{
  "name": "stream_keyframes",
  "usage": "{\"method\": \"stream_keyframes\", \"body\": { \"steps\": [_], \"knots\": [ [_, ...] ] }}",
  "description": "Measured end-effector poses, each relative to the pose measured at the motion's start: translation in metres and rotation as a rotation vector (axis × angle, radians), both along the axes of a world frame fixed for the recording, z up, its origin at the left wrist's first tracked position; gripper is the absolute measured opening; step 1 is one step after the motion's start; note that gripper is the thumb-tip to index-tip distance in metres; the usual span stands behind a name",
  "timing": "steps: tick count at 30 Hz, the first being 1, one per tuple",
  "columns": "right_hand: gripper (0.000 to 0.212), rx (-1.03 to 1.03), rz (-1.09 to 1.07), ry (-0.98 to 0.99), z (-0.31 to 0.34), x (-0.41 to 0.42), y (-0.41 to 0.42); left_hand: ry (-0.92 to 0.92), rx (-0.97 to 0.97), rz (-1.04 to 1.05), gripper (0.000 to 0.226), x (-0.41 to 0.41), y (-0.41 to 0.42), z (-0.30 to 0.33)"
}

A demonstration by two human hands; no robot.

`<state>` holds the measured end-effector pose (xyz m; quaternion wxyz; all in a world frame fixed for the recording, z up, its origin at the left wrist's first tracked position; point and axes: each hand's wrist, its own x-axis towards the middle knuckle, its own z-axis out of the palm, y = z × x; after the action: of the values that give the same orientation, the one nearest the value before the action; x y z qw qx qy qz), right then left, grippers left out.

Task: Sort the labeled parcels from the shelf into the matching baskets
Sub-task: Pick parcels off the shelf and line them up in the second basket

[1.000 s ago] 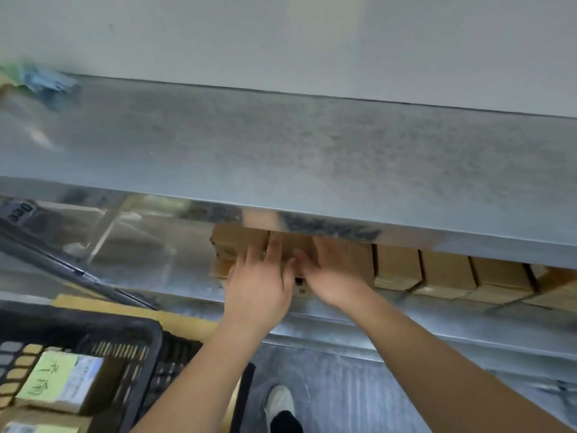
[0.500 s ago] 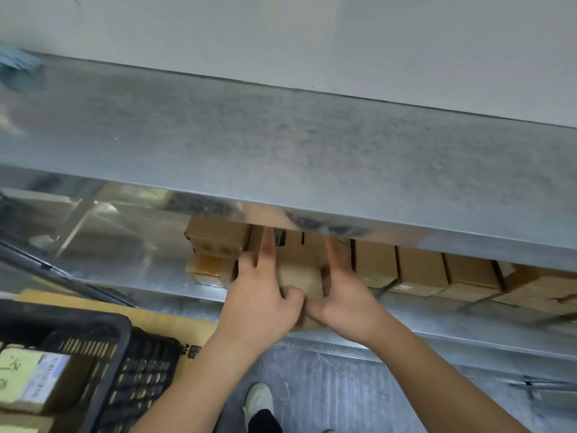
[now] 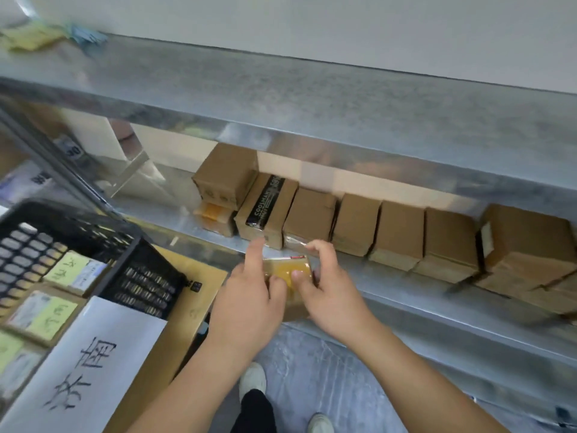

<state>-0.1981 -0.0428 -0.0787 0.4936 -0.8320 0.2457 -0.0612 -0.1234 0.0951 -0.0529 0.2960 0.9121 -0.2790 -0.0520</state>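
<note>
Hands (image 3: 246,303) (image 3: 331,295) — both grip one parcel (image 3: 285,270).

"COOLMAX" on a shelf box's black tape (image 3: 265,203); "济南" on white basket sign (image 3: 84,367)

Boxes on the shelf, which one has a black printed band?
The second box from the left, leaning against the stacked pair; the black band with pale lettering runs along its top. The rest are plain brown.
</note>
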Motion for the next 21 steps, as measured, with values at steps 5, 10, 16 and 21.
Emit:
{"method": "stream_keyframes", "body": {
  "steps": [5, 10, 16, 21],
  "knots": [
    [0.018, -0.013, 0.077, -0.032, 0.007, -0.018, 0.028, -0.063, -0.016, 0.053, 0.011, -0.027, 0.032, 0.011],
    [0.028, -0.07, 0.104, -0.106, 0.027, -0.026, 0.065, -0.174, 0.06, 0.106, 0.025, -0.042, 0.065, 0.022],
    [0.01, -0.103, 0.149, -0.1, 0.027, -0.025, 0.122, -0.157, 0.083, 0.232, 0.018, -0.053, 0.128, 0.024],
    [0.04, -0.105, 0.255, -0.101, 0.031, -0.018, 0.19, -0.091, 0.1, 0.298, 0.048, -0.055, 0.203, 0.026]
  ]
}}
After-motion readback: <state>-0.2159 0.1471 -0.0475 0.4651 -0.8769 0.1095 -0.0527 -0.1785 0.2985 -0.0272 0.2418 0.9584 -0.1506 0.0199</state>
